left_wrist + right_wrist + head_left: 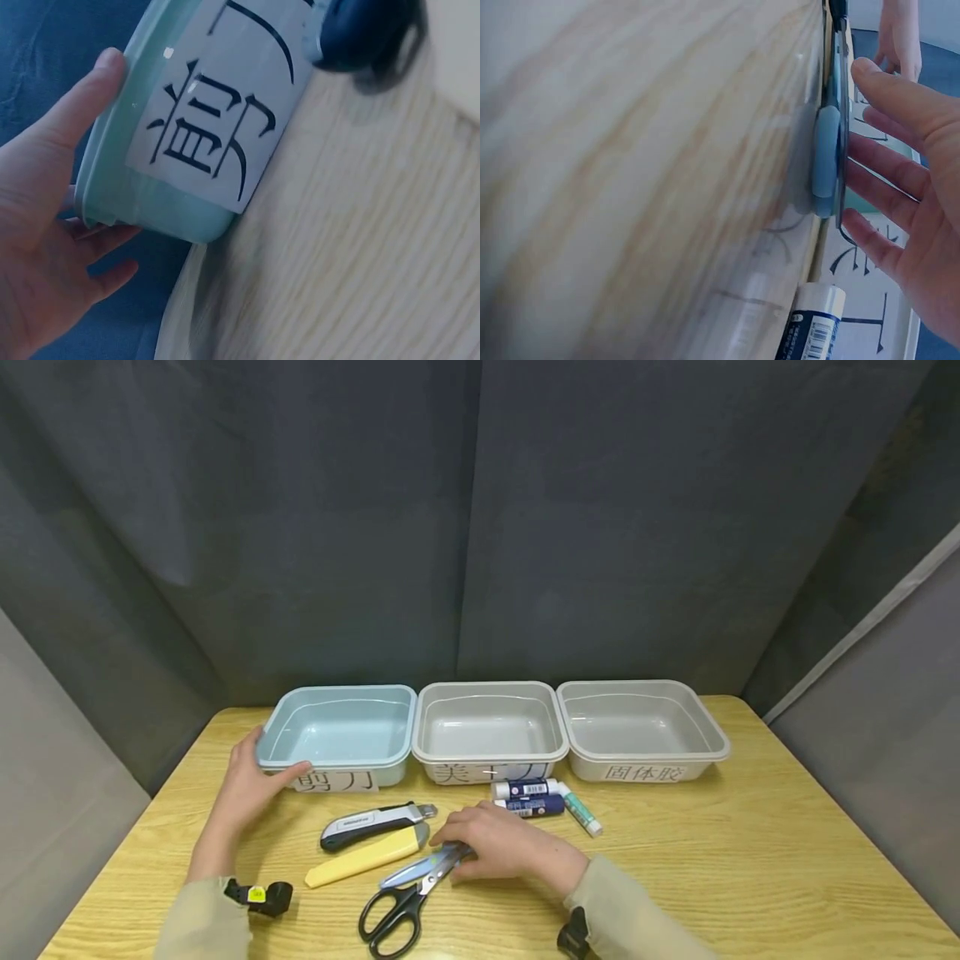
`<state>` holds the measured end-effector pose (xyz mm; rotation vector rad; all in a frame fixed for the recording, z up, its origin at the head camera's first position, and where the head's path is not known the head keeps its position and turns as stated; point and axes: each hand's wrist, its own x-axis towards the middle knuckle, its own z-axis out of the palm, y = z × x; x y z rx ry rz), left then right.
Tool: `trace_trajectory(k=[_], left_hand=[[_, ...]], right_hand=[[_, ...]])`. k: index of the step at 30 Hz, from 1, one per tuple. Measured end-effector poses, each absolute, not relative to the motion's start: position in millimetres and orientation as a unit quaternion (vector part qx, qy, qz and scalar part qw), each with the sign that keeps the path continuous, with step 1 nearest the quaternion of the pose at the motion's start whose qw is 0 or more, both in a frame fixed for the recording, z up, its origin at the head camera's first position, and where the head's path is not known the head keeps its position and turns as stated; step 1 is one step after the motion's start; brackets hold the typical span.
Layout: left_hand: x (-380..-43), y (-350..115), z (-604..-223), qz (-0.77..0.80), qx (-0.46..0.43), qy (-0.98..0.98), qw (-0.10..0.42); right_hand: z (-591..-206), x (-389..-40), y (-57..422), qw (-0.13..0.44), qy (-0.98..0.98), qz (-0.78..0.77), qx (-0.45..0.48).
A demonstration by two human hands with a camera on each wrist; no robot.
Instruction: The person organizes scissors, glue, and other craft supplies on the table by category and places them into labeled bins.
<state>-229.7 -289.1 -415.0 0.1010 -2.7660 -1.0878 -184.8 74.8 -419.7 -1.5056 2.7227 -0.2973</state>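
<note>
Left hand [251, 781]: grips the light-blue rectangular plastic bin [393, 773], thumb over the front rim, probably to steady it.
Black-handled steel scissors [428, 884]: on the yellow wood-grain table [750, 860], blades across a slim light-blue tool [406, 873].
Right hand [502, 843]: fingers loosely spread at the blades, not closed round them.
Bin label [335, 781]: black characters on white, turned to the near side, presumably for easy reading.
Room: dark-grey fabric curtain [585, 527] behind the table.

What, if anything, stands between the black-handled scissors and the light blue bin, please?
The yellow cutter and, beyond it, the grey-black cutter lie between the black-handled scissors and the light blue bin. Nothing visible covers the bin's open top; the left hand holds its left end.
</note>
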Motion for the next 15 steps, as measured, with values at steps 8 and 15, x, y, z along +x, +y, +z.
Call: trace_trajectory(k=[8, 15], left_hand=[[-238, -299, -412, -0.366, 0.029, -0.930, 0.039], [-247, -304, -411, -0.361, 0.010, -0.933, 0.009]], right_hand=[[-426, -188, 69, -0.029, 0.855, -0.074, -0.513], [-424, -187, 65, -0.029, 0.843, -0.078, -0.532]])
